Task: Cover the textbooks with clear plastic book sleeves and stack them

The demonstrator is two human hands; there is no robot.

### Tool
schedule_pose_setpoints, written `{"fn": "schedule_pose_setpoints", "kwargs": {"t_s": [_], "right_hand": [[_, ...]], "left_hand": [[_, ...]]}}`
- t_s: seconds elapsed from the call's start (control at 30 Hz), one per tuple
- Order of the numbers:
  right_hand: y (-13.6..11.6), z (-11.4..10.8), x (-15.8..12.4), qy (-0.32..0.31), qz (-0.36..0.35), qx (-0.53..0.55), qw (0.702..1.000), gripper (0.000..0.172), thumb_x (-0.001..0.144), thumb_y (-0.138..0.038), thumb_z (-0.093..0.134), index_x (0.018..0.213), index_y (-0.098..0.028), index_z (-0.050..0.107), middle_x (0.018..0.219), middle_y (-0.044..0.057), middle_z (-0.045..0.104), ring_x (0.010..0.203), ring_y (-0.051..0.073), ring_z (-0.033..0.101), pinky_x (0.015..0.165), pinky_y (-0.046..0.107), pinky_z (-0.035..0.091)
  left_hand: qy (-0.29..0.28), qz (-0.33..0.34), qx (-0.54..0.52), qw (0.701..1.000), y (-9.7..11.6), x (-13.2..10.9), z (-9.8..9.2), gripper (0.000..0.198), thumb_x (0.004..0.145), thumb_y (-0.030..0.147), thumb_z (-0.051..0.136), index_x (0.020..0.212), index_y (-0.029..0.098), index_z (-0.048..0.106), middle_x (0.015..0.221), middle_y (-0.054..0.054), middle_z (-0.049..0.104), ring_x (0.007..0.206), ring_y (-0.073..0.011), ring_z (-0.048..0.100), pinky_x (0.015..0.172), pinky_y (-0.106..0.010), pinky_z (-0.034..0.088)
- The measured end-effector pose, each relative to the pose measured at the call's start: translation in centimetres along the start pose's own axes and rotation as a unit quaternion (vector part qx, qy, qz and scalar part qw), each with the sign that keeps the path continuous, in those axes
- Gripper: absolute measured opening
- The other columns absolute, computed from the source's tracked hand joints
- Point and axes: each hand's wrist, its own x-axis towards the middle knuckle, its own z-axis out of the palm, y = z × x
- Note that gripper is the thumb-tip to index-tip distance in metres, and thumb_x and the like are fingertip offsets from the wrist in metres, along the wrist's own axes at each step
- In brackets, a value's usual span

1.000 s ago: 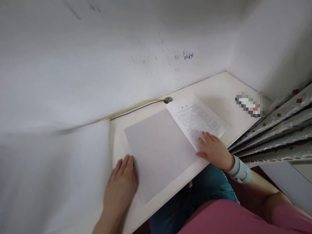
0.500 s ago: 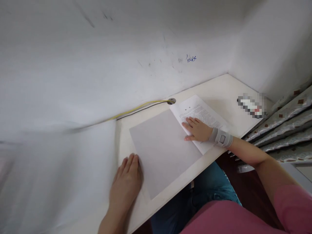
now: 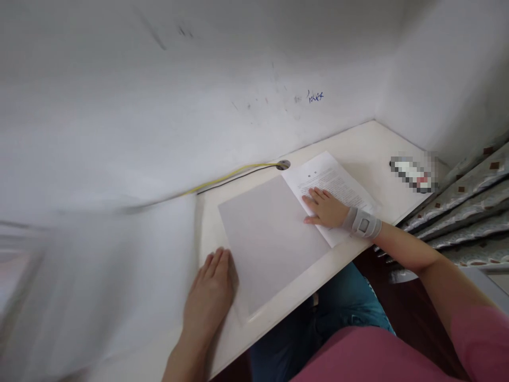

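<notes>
A printed white sheet of paper lies on the white desk, covered with small lines of text under a short heading. My right hand rests flat on its left part, fingers spread, with a grey band around the wrist. Left of it, a plain pale grey sheet lies flat, its right edge meeting the printed paper. Beside the grey sheet's left edge, my left hand lies palm down on the desk, its fingers stretched out close together. Neither hand grips anything.
The white desk runs along a marked white wall. Yellow and black cables lead along the wall to a round cable hole. At the far right lies a pixelated object, near a patterned curtain. A pale blurred surface fills the left.
The whole view has shifted slightly, so the desk and both sheets appear a little further right. Both hands keep much the same pose, flat on the paper and the desk.
</notes>
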Motion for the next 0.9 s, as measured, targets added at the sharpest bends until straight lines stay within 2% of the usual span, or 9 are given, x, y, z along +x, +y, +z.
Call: {"fn": "schedule_pose_setpoints", "kwargs": {"t_s": [0.1, 0.27, 0.43, 0.57, 0.73, 0.9], "right_hand": [[0.4, -0.3, 0.0, -0.001, -0.005, 0.000, 1.000, 0.075, 0.092, -0.057, 0.039, 0.146, -0.005, 0.031, 0.150, 0.027, 0.027, 0.141, 0.036, 0.023, 0.112, 0.047, 0.023], [0.1, -0.9, -0.5, 0.002, 0.009, -0.009, 1.000, 0.075, 0.091, -0.057, 0.040, 0.145, -0.005, 0.032, 0.150, 0.027, 0.029, 0.140, 0.035, 0.025, 0.111, 0.048, 0.025], [-2.3, 0.0, -4.4, 0.045, -0.021, -0.021, 0.999, 0.088, 0.085, -0.069, 0.039, 0.146, -0.007, 0.030, 0.151, 0.026, 0.026, 0.140, 0.039, 0.024, 0.109, 0.051, 0.027], [-2.7, 1.2, -7.0, 0.043, -0.021, -0.020, 0.999, 0.087, 0.084, -0.070, 0.038, 0.147, -0.010, 0.031, 0.151, 0.025, 0.029, 0.139, 0.038, 0.027, 0.109, 0.052, 0.027], [-1.6, 1.4, -7.2, 0.030, -0.036, -0.014, 0.999, 0.084, 0.086, -0.068, 0.038, 0.147, -0.010, 0.030, 0.151, 0.023, 0.029, 0.141, 0.036, 0.024, 0.111, 0.050, 0.025], [-1.7, 1.2, -7.3, 0.023, -0.024, -0.010, 0.999, 0.084, 0.087, -0.067, 0.038, 0.147, -0.010, 0.030, 0.151, 0.024, 0.028, 0.141, 0.035, 0.024, 0.111, 0.052, 0.025]], "left_hand": [[-0.006, -0.010, -0.002, 1.000, 0.0, 0.0, -0.1, 0.052, 0.088, 0.017, 0.026, 0.133, 0.003, 0.048, 0.138, -0.023, 0.049, 0.135, -0.0303, 0.039, 0.106, -0.050, 0.040], [-0.013, -0.020, -0.010, 1.000, 0.2, 0.1, -0.3, 0.053, 0.087, 0.016, 0.026, 0.132, 0.003, 0.049, 0.139, -0.022, 0.049, 0.135, -0.0299, 0.039, 0.107, -0.048, 0.039], [-0.011, -0.022, -0.005, 1.000, 0.1, 0.2, -0.4, 0.053, 0.084, 0.014, 0.026, 0.130, 0.003, 0.051, 0.138, -0.022, 0.050, 0.133, -0.0294, 0.042, 0.106, -0.046, 0.041], [-0.014, -0.012, 0.004, 1.000, 0.0, 0.2, -0.6, 0.054, 0.082, 0.012, 0.028, 0.130, 0.003, 0.051, 0.137, -0.023, 0.050, 0.132, -0.0297, 0.044, 0.107, -0.047, 0.040], [-0.014, -0.007, -0.006, 1.000, 0.0, 0.2, -0.7, 0.053, 0.082, 0.011, 0.029, 0.129, 0.001, 0.051, 0.137, -0.024, 0.050, 0.132, -0.0296, 0.044, 0.109, -0.046, 0.039], [-0.025, -0.007, -0.005, 1.000, -0.3, 0.4, -0.6, 0.053, 0.083, 0.010, 0.027, 0.129, -0.003, 0.050, 0.138, -0.025, 0.049, 0.133, -0.0302, 0.041, 0.110, -0.045, 0.037]]}}
